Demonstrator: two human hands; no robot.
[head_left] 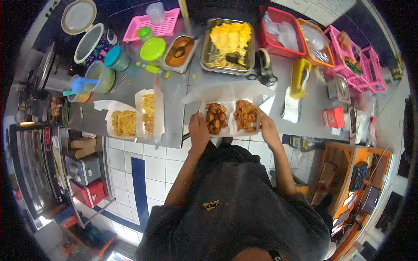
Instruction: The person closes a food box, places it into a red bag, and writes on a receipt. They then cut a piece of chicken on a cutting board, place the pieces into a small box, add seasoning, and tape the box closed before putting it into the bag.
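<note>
Chicken box sits at the near edge of the steel counter, right in front of you. It is an open white paper box with its lid flap standing up behind, and inside are two heaps of browned, fried pieces side by side. Your left hand is closed on the box's left edge, fingers curled over the rim next to the left heap. Your right hand grips the right edge the same way, beside the right heap. Whether the box rests on the counter or is lifted just off it, you cannot tell from this view.

To your left, two open noodle boxes lie on the counter, well apart from your hands. Behind the chicken box stands a metal tray of yellow food, with a green-lidded tub further left and a red basket to the right.
</note>
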